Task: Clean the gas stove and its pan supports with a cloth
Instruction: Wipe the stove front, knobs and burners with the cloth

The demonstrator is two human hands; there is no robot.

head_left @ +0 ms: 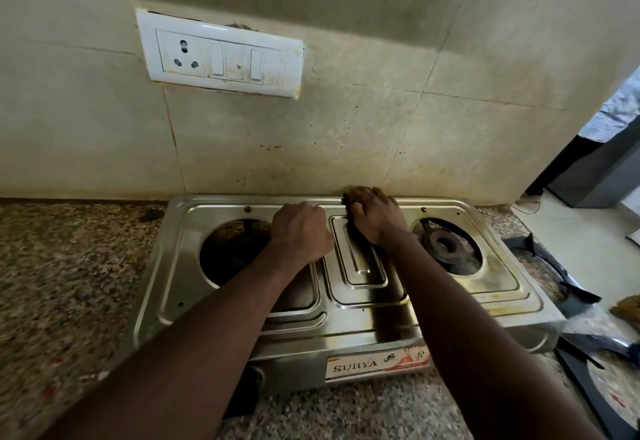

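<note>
- Presses down with the right hand, fingers curled over a dark cloth of which only a scrap shows past the fingertips.
- Holds that cloth at the rear middle of the stove, close to the back rim and just above the raised centre ridges.
- Rests the left hand just beside, curled in a fist on the steel top, with nothing seen in it.
- Between the two hands: a narrow strip of bare steel.
- Left of the fist: a round opening, dark and grimy inside.
- Right of the cloth hand: a second round hole with a burner sitting in it.
- On the stove's front face: a label reading SURYA.
- Off the stove, to its right: black supports lying on the speckled surface.
- Behind everything: a tiled wall with brown spatter low down, the stove's rear edge against it.
- Up on the wall, to the left: a white switchboard.
</note>
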